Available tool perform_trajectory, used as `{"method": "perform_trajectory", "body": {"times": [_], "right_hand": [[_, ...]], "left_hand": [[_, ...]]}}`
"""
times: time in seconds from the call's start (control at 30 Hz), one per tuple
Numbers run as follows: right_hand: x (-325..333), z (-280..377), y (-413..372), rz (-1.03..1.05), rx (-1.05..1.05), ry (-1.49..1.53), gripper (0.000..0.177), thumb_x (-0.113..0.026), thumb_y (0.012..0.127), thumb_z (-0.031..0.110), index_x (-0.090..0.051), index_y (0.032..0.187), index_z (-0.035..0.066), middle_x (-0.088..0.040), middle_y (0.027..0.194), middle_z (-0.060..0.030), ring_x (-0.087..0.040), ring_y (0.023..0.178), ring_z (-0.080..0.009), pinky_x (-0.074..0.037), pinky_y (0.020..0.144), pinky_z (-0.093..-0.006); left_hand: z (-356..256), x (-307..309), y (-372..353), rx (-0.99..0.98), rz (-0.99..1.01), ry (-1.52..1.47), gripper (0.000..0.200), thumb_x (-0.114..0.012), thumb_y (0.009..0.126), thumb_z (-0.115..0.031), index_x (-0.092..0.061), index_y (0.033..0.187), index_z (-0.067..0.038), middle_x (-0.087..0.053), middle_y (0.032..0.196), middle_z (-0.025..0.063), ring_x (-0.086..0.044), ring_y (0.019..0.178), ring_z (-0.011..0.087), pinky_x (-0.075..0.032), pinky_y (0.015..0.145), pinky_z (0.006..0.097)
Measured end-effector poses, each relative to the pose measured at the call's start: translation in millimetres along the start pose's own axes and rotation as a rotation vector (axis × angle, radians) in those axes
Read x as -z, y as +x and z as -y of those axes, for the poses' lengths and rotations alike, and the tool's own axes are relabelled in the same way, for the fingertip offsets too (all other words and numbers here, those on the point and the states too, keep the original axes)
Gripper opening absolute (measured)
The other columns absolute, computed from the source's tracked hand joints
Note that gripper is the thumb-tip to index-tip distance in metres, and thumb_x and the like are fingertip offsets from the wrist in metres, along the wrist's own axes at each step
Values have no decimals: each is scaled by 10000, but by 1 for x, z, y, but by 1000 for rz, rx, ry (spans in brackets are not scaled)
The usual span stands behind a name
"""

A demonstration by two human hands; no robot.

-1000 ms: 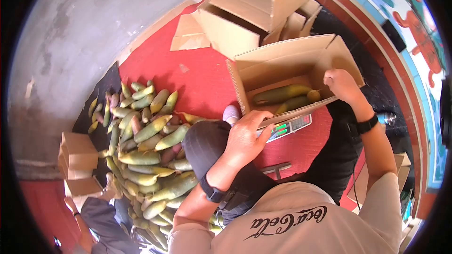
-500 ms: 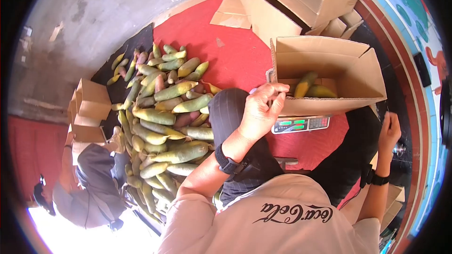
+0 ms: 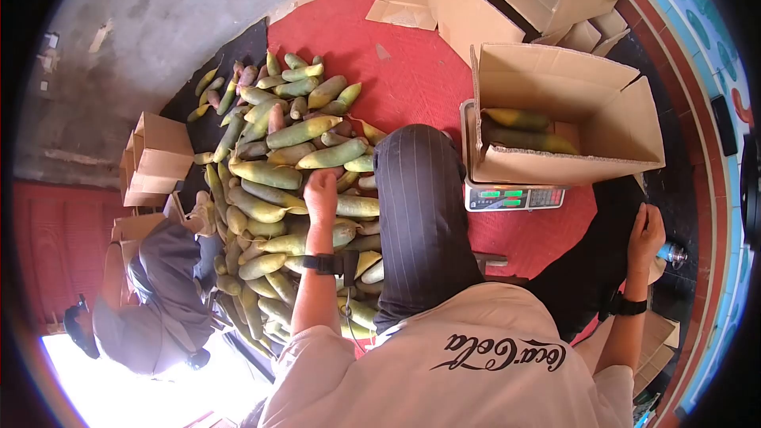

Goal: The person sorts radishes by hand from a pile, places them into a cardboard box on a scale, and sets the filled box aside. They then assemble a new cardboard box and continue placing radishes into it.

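Noted at carpet's left edge: radish pile; over it, left hand, fingers bunched, grip unclear; radish just beyond fingertips, long axis slanting away rightward. In box, toward left wall: two radishes, lengthwise. Off near right corner: right hand, fingers slightly apart.

scale partly hidden under carton, digits too small

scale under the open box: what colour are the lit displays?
Green. The displays on the scale show best in the head view.
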State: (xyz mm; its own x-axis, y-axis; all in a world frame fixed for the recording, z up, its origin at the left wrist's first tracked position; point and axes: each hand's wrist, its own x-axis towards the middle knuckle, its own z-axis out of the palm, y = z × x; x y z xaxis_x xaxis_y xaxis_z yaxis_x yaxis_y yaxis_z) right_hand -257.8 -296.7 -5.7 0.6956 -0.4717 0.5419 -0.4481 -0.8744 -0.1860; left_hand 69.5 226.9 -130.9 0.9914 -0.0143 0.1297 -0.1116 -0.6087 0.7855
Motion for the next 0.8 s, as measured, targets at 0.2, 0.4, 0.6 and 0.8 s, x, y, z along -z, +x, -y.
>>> {"method": "perform_trajectory", "body": {"times": [0.2, 0.4, 0.6, 0.8], "right_hand": [[-2, 0, 0, 16, -4, 5, 82, -551, 889, 49, -543, 835, -12, -556, 762, -171, -550, 698, -369, -443, 623, -417], [3, 9, 2, 85, -1, -44, 92, -554, 882, 50, -536, 815, -10, -544, 740, -173, -539, 678, -370, -420, 601, -430], [5, 19, 6, 60, 15, -114, 100, -563, 874, 53, -529, 795, 1, -534, 718, -170, -529, 651, -364, -412, 578, -433], [7, 23, 11, 76, -23, -124, 108, -584, 866, 94, -564, 780, 32, -569, 721, -148, -576, 653, -342, -449, 573, -395]], "left_hand": [[75, -56, -57, 107, 482, 570, 375, -613, 793, -235, -577, 1136, -88, -589, 1160, 144, -561, 1064, 323, -454, 913, 410], [118, -100, -82, -96, 661, 707, 520, -622, 791, -231, -481, 1279, -115, -477, 1321, 93, -399, 1279, 257, -335, 1050, 475], [186, -157, -94, -106, 810, 1090, 517, -484, 865, -75, -411, 1370, -161, -405, 1392, 12, -261, 1374, 245, -246, 1083, 567], [152, -139, -94, -191, 846, 1173, 506, -543, 834, -133, -469, 1335, -145, -395, 1355, 20, -236, 1367, 257, -207, 1093, 573]]}}
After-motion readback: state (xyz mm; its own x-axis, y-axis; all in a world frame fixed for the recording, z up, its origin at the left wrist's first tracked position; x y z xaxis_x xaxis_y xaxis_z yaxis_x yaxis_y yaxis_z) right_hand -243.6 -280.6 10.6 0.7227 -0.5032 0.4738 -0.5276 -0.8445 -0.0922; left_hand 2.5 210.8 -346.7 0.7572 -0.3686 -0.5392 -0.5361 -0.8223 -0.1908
